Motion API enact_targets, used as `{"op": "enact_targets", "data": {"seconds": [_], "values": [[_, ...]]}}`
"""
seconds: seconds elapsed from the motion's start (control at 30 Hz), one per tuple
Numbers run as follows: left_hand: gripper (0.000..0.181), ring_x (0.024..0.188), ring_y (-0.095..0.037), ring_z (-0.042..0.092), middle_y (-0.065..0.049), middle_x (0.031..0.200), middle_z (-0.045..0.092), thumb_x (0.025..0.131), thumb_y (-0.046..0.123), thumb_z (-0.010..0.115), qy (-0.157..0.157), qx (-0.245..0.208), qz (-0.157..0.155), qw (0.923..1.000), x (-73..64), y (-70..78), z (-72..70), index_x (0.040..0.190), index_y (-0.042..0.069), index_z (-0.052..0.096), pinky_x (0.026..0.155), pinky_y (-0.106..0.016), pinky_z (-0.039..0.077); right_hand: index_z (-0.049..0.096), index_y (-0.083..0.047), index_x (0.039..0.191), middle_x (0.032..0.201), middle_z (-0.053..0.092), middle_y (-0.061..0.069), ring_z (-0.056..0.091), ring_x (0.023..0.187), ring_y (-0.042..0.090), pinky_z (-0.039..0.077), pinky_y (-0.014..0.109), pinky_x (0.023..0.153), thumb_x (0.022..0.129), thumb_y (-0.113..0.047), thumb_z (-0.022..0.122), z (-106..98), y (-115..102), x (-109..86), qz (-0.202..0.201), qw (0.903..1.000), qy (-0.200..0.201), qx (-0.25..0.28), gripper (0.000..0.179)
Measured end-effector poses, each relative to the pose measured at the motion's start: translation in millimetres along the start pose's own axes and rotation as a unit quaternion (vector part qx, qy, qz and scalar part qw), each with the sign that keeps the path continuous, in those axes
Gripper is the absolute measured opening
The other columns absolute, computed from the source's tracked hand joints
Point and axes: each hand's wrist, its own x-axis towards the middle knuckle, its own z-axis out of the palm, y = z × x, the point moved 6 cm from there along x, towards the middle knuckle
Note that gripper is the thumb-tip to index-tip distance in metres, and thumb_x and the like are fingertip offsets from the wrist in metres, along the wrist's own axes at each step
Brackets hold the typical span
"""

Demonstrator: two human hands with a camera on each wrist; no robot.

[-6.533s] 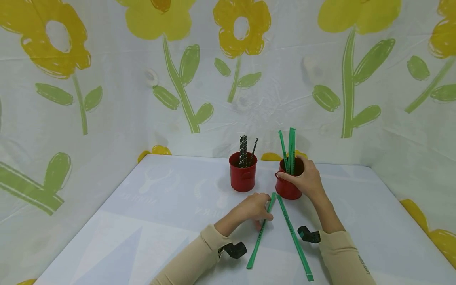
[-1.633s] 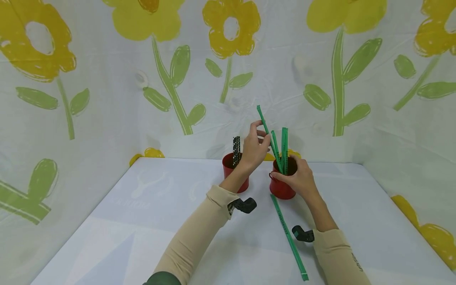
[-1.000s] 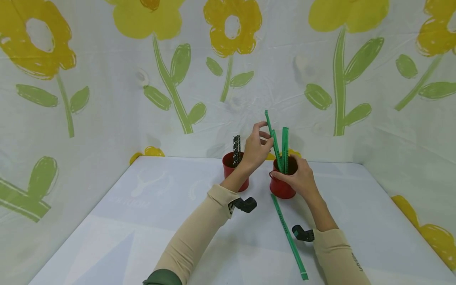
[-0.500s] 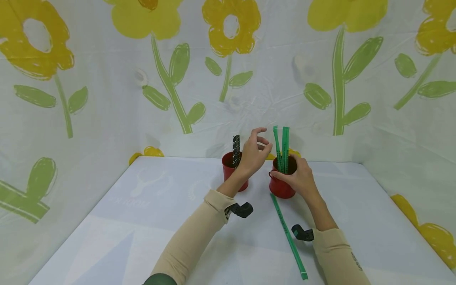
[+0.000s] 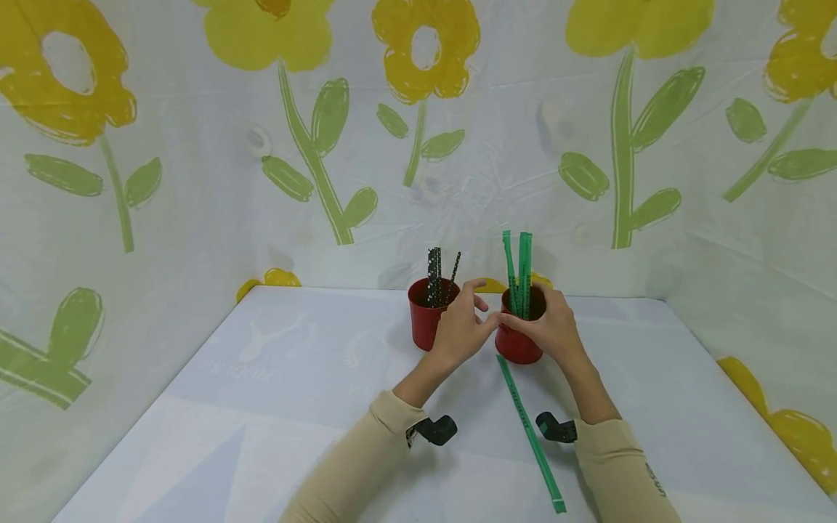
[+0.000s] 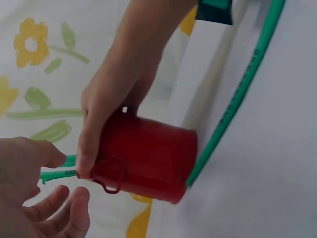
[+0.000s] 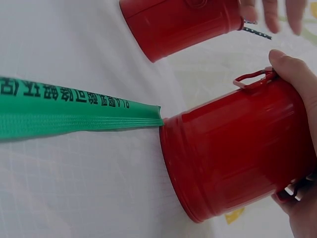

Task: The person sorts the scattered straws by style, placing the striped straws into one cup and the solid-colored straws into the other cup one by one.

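My right hand (image 5: 556, 325) grips the right red bucket (image 5: 519, 347) near its rim, thumb on the left side and fingers behind. Several green wrapped straws (image 5: 525, 270) stand in that bucket, leaning a little. My left hand (image 5: 461, 327) holds nothing; its fingers are loosely bent just left of the bucket, thumb close to the right thumb. Another green wrapped straw (image 5: 531, 434) lies on the table, its far end by the bucket's base. Printed lettering shows on this wrapper (image 7: 74, 106) in the right wrist view.
A second red bucket (image 5: 423, 327) stands to the left, partly behind my left hand. It contains several black straws with white dots (image 5: 434, 274). The white table (image 5: 261, 407) meets a flower-printed curtain (image 5: 510, 160) at the back.
My left hand carried a green straw from the table into the right bucket and let go. It has since dropped lower beside that bucket. The right hand keeps its grip.
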Motion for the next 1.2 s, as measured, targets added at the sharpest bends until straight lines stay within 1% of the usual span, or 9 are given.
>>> {"op": "enact_targets", "data": {"seconds": [0.2, 0.37, 0.47, 0.57, 0.67, 0.77, 0.83, 1.0, 1.2], "values": [[0.062, 0.054, -0.01, 0.047, -0.005, 0.102, 0.067, 0.092, 0.034, 0.065, -0.028, 0.072, -0.035, 0.9964, -15.7, -8.0, 7.4, 0.144, 0.013, 0.04, 0.048, -0.017, 0.043, 0.041, -0.01, 0.142, 0.131, 0.051, 0.018, 0.049, 0.121, 0.034, 0.055, 0.057, 0.09, 0.075, -0.048, 0.081, 0.8, 0.6, 0.4, -0.002, 1.0, 0.001, -0.002, 0.087], [0.066, 0.055, -0.01, 0.048, -0.005, 0.103, 0.067, 0.092, 0.036, 0.065, -0.047, 0.1, -0.049, 0.9927, -22.3, -14.0, 11.7, 0.147, 0.014, 0.037, 0.048, -0.017, 0.042, 0.041, -0.01, 0.142, 0.131, 0.051, 0.017, 0.049, 0.121, 0.033, 0.055, 0.057, 0.089, 0.075, -0.05, 0.081, 2.5, 0.4, -0.3, 0.004, 1.0, -0.001, -0.002, 0.088], [0.07, 0.062, -0.01, 0.055, -0.005, 0.106, 0.068, 0.091, 0.04, 0.066, -0.074, 0.122, -0.058, 0.9881, -26.0, -16.1, 14.6, 0.148, 0.014, 0.036, 0.051, -0.019, 0.047, 0.04, -0.01, 0.142, 0.131, 0.051, 0.018, 0.049, 0.121, 0.034, 0.055, 0.057, 0.089, 0.075, -0.05, 0.081, 1.8, -0.2, 0.1, 0.004, 1.0, 0.0, -0.005, 0.088], [0.076, 0.078, -0.014, 0.063, -0.006, 0.114, 0.068, 0.089, 0.046, 0.068, -0.117, 0.162, -0.073, 0.9771, -30.6, -18.3, 20.9, 0.149, 0.012, 0.036, 0.063, -0.026, 0.056, 0.04, -0.01, 0.143, 0.131, 0.051, 0.018, 0.048, 0.121, 0.034, 0.055, 0.057, 0.089, 0.075, -0.051, 0.08, 1.2, 0.2, 0.9, 0.004, 1.0, -0.002, -0.005, 0.088], [0.08, 0.093, -0.018, 0.066, -0.007, 0.122, 0.066, 0.086, 0.052, 0.069, -0.161, 0.216, -0.082, 0.9593, -35.3, -21.5, 31.6, 0.148, 0.011, 0.039, 0.075, -0.035, 0.06, 0.04, -0.01, 0.143, 0.131, 0.051, 0.018, 0.049, 0.121, 0.033, 0.055, 0.057, 0.09, 0.075, -0.052, 0.08, 1.2, 1.1, 1.1, 0.004, 1.0, -0.003, -0.004, 0.089], [0.077, 0.091, -0.018, 0.065, -0.007, 0.12, 0.067, 0.085, 0.054, 0.07, -0.195, 0.254, -0.079, 0.9441, -40.1, -20.9, 41.4, 0.143, 0.009, 0.047, 0.076, -0.035, 0.06, 0.041, -0.011, 0.143, 0.131, 0.051, 0.017, 0.049, 0.12, 0.033, 0.054, 0.058, 0.09, 0.075, -0.053, 0.079, 1.2, 2.0, 1.0, 0.006, 1.0, -0.004, -0.003, 0.089], [0.07, 0.082, -0.015, 0.063, -0.006, 0.109, 0.069, 0.084, 0.054, 0.07, -0.209, 0.264, -0.076, 0.9384, -43.3, -20.0, 46.8, 0.135, 0.008, 0.055, 0.069, -0.029, 0.059, 0.041, -0.011, 0.142, 0.131, 0.051, 0.017, 0.048, 0.121, 0.034, 0.054, 0.058, 0.09, 0.075, -0.054, 0.079, 1.2, 2.4, 0.9, 0.009, 0.9999, -0.004, -0.005, 0.089], [0.052, 0.069, -0.013, 0.052, -0.002, 0.089, 0.064, 0.085, 0.051, 0.072, -0.223, 0.256, -0.078, 0.9373, -49.8, -16.8, 52.8, 0.116, 0.01, 0.065, 0.058, -0.025, 0.047, 0.041, -0.01, 0.142, 0.13, 0.051, 0.018, 0.048, 0.12, 0.034, 0.054, 0.058, 0.09, 0.075, -0.055, 0.079, 0.8, 2.0, 0.8, 0.011, 0.9999, -0.005, -0.007, 0.089], [0.049, 0.07, -0.012, 0.052, 0.001, 0.088, 0.062, 0.084, 0.048, 0.073, -0.228, 0.239, -0.075, 0.9409, -54.4, -11.1, 58.4, 0.118, 0.015, 0.061, 0.058, -0.025, 0.045, 0.04, -0.01, 0.143, 0.132, 0.051, 0.018, 0.048, 0.121, 0.034, 0.053, 0.059, 0.091, 0.075, -0.053, 0.079, 0.3, 2.3, 0.4, 0.013, 0.9999, -0.006, -0.004, 0.089]]}}
